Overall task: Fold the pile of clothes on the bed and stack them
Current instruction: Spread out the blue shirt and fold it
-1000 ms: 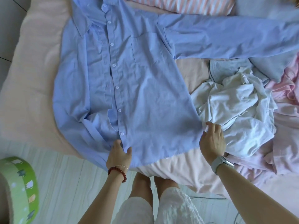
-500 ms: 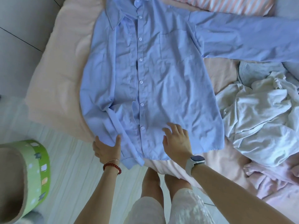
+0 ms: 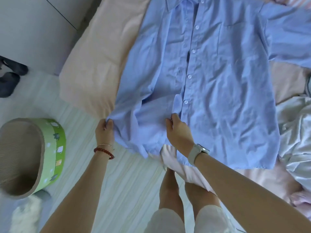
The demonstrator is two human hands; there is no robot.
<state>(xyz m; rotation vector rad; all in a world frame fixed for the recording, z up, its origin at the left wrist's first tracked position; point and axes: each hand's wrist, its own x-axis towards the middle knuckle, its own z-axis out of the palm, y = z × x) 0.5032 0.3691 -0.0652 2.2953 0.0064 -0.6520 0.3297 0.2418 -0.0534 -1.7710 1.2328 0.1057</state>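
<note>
A blue button shirt (image 3: 218, 91) lies front-up on the pink bed (image 3: 101, 52). The left hand (image 3: 104, 132) pinches its lower corner, and the right hand (image 3: 178, 132) grips the front placket near the hem.

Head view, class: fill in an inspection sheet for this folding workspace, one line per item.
Surface: bed with peach cover, blue shirt spread on it.
Job's things: blue shirt lies buttoned, front up; white crumpled garment at its right.
Clutter: nothing seen on the bed.
Grippers: left hand pinches the shirt's lower side edge; right hand grips the hem near the placket.
Cables: nothing seen.
Surroundings: green round tub and dark slippers on pale floor.
</note>
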